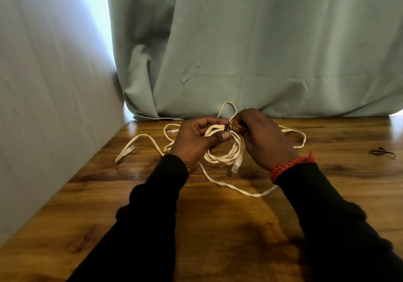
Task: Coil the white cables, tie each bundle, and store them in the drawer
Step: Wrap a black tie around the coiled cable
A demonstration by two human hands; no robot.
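Above the wooden worktop (218,227), near its far edge, both hands meet over a coiled white cable (224,150). Farthest left, a loose cable end with a clear plug (130,149) lies flat on the wood, well apart from the hands. Next, the left hand (196,140) has its fingers curled round the top of the coil, thumb pressed on the bundled strands. Just right of that thumb, a small black tie (226,128) wraps the bundle. The right hand (261,137) pinches this tie with its fingertips; a red braided band (290,166) circles the wrist. Below the hands the coil hangs, a clear plug (236,166) dangling at its lower edge. More loose white cable (250,192) trails across the wood. Far right, a second black tie (382,152) lies alone. No writing or brand is legible anywhere.
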